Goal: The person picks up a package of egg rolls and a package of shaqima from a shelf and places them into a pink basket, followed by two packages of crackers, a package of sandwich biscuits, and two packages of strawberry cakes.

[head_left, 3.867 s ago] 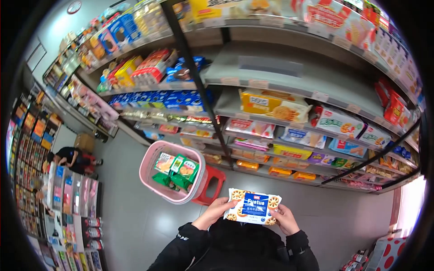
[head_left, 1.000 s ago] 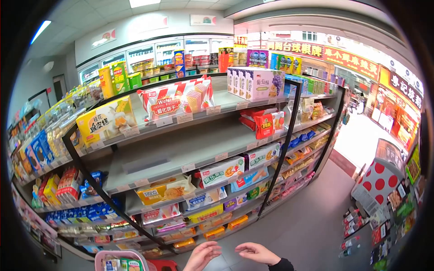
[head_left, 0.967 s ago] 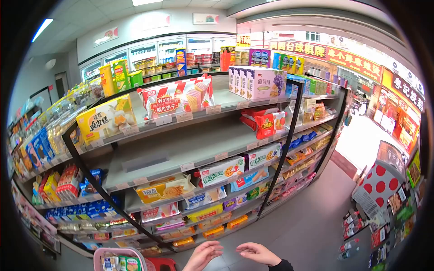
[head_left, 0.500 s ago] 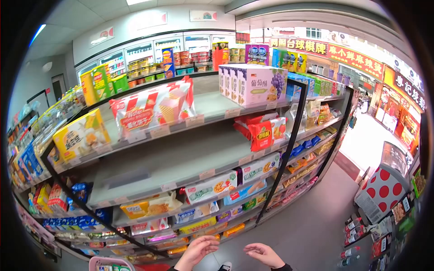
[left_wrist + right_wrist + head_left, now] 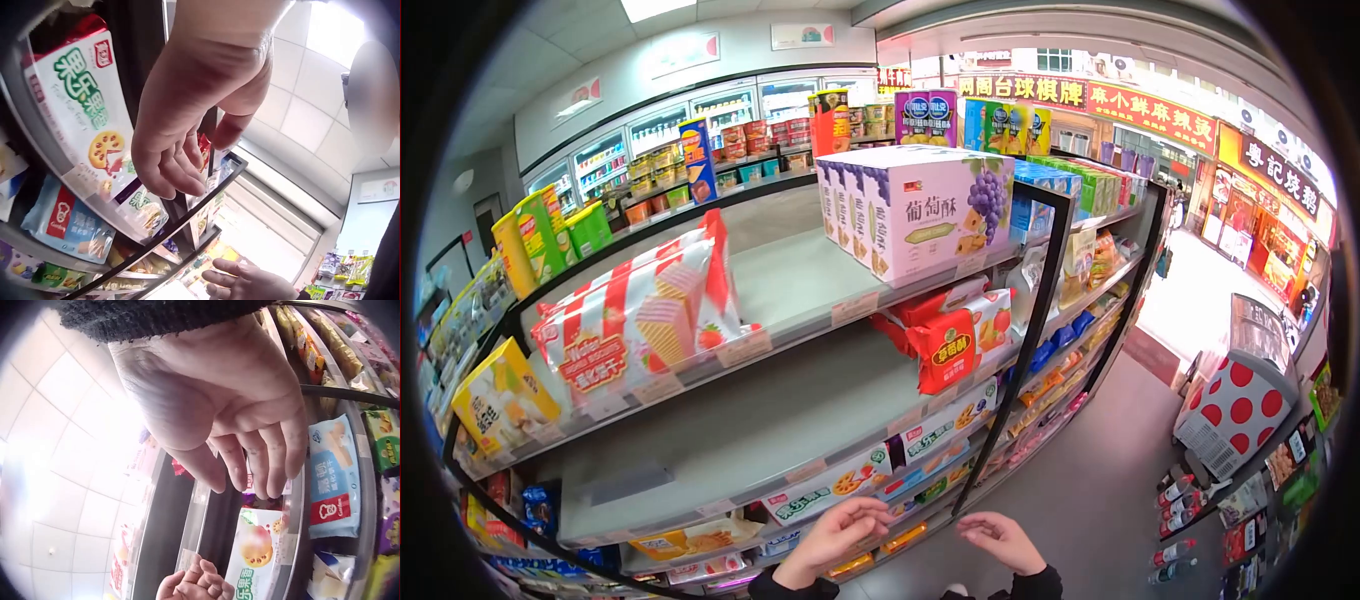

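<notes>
My left hand point(image 5: 840, 535) hovers before the lower shelves with nothing in it, its fingers loosely bent. The right hand point(image 5: 1005, 542) is held out beside it, likewise holding nothing, with a gap between the two. In the left wrist view, a white fruit-pie biscuit pack point(image 5: 81, 112) lies on the shelf behind my left hand point(image 5: 194, 106). The right wrist view has a light-blue wafer pack point(image 5: 336, 481) on a shelf beside my right hand point(image 5: 225, 406). A red biscuit packet point(image 5: 950, 350) sits above the hands on the second shelf.
The top shelf bears grape-pastry boxes point(image 5: 920, 210), a striped wafer bag point(image 5: 640, 320) and a yellow box point(image 5: 505, 398). A black shelf post point(image 5: 1020, 340) slants down near the right hand. Bottles point(image 5: 1175, 510) and a red-dotted case point(image 5: 1240, 410) stand on the right.
Earlier, both hands held a white-and-blue biscuit pack; now they are bare. The view has turned from the pink basket, now out of sight, and moved nearer the shelves' right part.
</notes>
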The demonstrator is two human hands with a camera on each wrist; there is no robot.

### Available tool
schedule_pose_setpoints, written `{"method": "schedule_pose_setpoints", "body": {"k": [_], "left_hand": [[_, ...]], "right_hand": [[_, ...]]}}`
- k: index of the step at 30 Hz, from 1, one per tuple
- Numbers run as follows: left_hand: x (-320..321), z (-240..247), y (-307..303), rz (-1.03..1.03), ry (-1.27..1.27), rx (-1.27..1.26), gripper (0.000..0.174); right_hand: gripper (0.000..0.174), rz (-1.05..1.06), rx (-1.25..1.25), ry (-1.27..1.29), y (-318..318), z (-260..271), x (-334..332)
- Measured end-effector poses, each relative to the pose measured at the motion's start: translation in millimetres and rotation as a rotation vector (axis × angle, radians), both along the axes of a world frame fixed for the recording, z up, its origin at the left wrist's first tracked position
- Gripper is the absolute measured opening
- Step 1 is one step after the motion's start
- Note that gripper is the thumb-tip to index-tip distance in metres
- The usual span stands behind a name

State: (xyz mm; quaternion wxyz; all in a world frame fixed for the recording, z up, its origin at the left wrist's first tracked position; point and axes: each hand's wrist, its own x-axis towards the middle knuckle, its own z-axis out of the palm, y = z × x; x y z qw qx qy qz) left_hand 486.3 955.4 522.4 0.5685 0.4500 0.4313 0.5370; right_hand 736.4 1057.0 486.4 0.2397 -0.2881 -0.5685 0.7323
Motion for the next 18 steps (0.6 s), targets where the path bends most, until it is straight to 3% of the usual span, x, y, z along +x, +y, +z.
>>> {"method": "schedule_pose_setpoints", "body": {"k": [6, 8, 10, 12, 13, 15, 18], "left_hand": [[11.4, 49.6, 61.0, 0.045, 0.031, 0.113, 0.031], [20.8, 61.5, 82.5, 0.22, 0.068, 0.224, 0.03], [27.2, 63.8, 107.0, 0.233, 0.052, 0.246, 0.037], [40.4, 59.2, 132.8, 0.508, 0.118, 0.351, 0.05], [39.3, 54.7, 146.2, 0.547, 0.14, 0.353, 0.058], [36.9, 54.2, 167.8, 0.551, 0.188, 0.363, 0.059], [36.5, 71.0, 183.2, 0.554, 0.262, 0.354, 0.059]], "right_hand": [[0.029, -0.021, 0.299, 0.094, 93.5, 39.3, -7.8], [0.033, -0.127, 0.357, 0.237, 119.2, 58.2, -19.1], [0.044, -0.154, 0.462, 0.283, 145.2, 73.8, -27.5], [0.055, -0.224, 0.742, 0.225, 171.7, 81.2, -37.8], [0.055, -0.207, 0.729, 0.234, 180.5, 86.5, -42.2], [0.065, -0.424, 1.134, -0.034, 193.0, 94.7, -50.6], [0.069, -0.441, 1.164, -0.106, 203.0, 92.1, -61.4]]}}
